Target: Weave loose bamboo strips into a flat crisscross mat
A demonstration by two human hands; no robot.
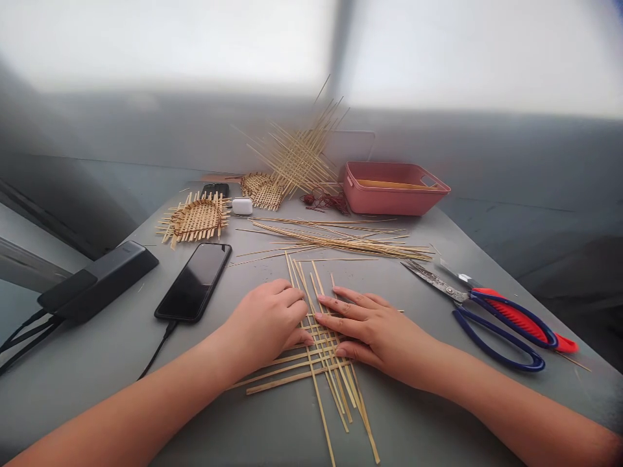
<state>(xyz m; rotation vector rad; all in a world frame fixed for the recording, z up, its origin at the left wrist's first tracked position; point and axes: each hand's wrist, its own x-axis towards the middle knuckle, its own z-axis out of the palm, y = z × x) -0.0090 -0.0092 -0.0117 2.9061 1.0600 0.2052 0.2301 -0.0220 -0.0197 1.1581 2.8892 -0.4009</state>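
A small lattice of crossed bamboo strips (325,353) lies on the grey table before me, its long ends pointing away and toward me. At its left side, my left hand (275,322) is closed, with curled fingers and thumb on the leftmost lengthwise strip (317,395). The fingers hide part of the crosswise strips there. My right hand (370,327) rests flat with spread fingers over the lattice's right side, pressing on the strips and covering their right ends. Beyond both hands lies a bundle of loose bamboo strips (341,239).
Large blue-handled scissors (506,331) and a red-handled cutter (564,342) lie right. A phone (195,283) with a cable and a black power bank (100,282) are left. Behind stand a pink basket (389,198), woven pieces (197,219), an earbud case (242,206) and dark-red cord (326,200).
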